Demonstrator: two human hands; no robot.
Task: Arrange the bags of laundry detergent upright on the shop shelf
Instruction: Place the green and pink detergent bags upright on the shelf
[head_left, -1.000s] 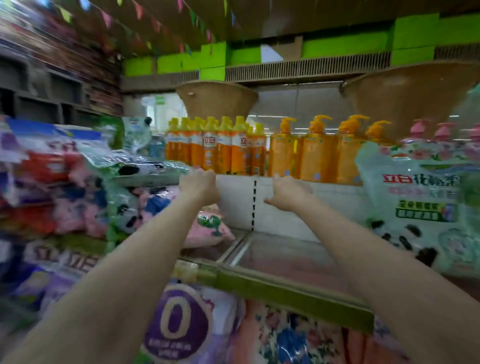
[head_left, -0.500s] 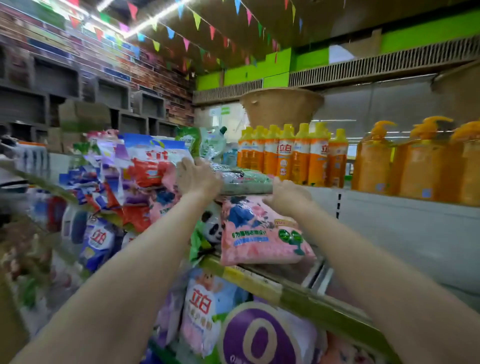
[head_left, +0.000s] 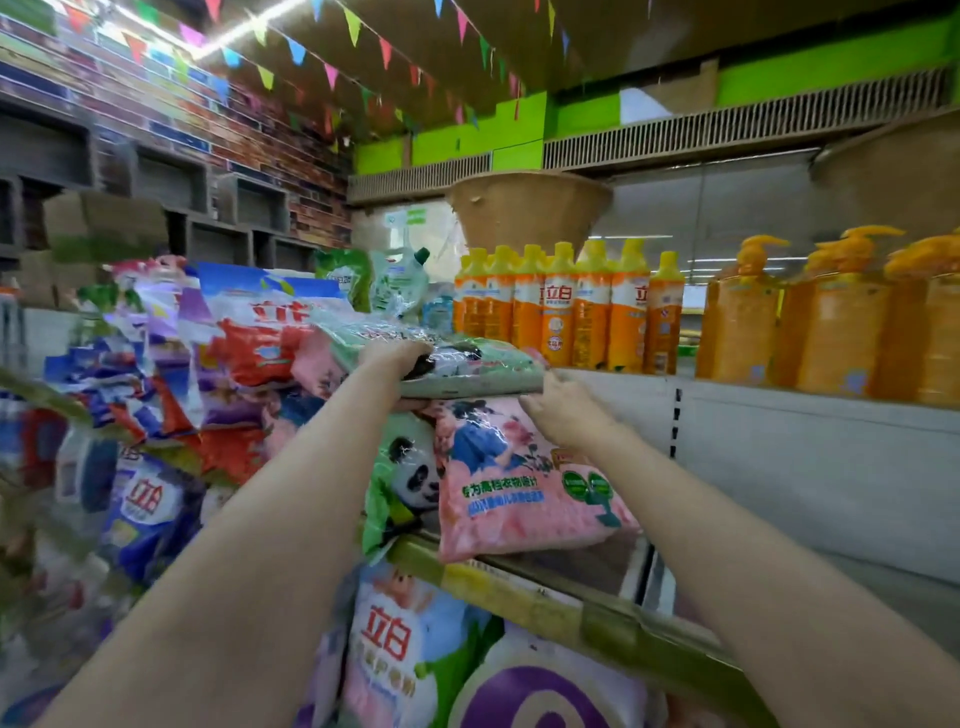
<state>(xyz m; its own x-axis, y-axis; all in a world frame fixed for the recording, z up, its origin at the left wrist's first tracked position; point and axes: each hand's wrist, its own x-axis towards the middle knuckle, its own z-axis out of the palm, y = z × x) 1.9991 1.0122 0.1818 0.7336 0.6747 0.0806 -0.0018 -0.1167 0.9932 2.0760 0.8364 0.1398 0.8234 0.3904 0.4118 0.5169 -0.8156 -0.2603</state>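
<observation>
Shop aisle with colourful bunting strung under the ceiling and a brick-pattern wall on the left, and both arms are reaching up to a green-edged metal shelf (head_left: 597, 613). Left hand (head_left: 397, 364) grips the near edge of a flat green-and-clear plastic detergent bag (head_left: 467, 364), fingers on top and thumb tucked underneath, so it's clamped on the bag. That bag lies flat, not upright, on top of the stack. Right hand (head_left: 563, 415) is just under the bag's right corner, with the fingertips up against its edge; I can't tell if they're actually gripping or just touching, the fingers look loosely bent. Directly below is a pink plastic detergent bag with green labels (head_left: 519, 499), leaning forward and hanging over the shelf's front lip, and wedged on its left is a green bag with a panda print (head_left: 405, 483). Further left is a messy pile of red, blue and purple detergent bags (head_left: 244, 338), all slumped at angles. On the shelf above and to the right stand a row of orange bottles with yellow caps (head_left: 566, 306), then 3 bigger orange pump bottles (head_left: 841, 322). Below the shelf there's a white bag with a purple ring (head_left: 550, 691).
</observation>
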